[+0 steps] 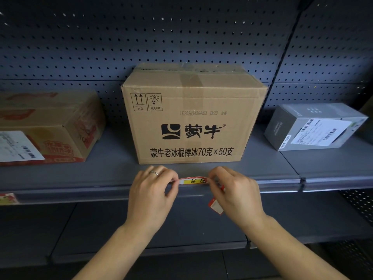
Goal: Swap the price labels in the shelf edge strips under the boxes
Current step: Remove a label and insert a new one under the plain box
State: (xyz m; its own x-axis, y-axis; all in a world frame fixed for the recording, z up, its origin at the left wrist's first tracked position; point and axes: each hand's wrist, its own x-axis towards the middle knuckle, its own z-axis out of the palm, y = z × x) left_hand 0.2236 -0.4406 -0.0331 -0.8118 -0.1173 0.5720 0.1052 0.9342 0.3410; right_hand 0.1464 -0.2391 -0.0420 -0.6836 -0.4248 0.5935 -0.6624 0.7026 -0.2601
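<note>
1. The left hand (151,190) pinches the left end of a price label (193,180) between thumb and fingertips, knuckles up, a ring (154,173) on one finger.
2. The right hand (234,190) pinches the label's right end the same way; a second label (216,206), red and white, hangs below its palm, seemingly tucked under the curled fingers, though the exact grip is hidden.
3. The held label spans the gap between the two hands, yellow and white with a red border, lying along the top lip of the edge strip (80,194); whether it is seated in the channel cannot be told.
4. Just beyond both hands stands the big carton (191,118), its front bottom edge close to the knuckles, set back a little from the shelf (113,174) lip.
5. Left of the left hand the strip runs bare to another label (8,198) at the far edge, under a printed carton (50,126).
6. Right of the right hand the strip is bare up to a joint, with a grey box (314,126) beyond.
7. Below the wrists is open room above the lower shelf (141,229).
</note>
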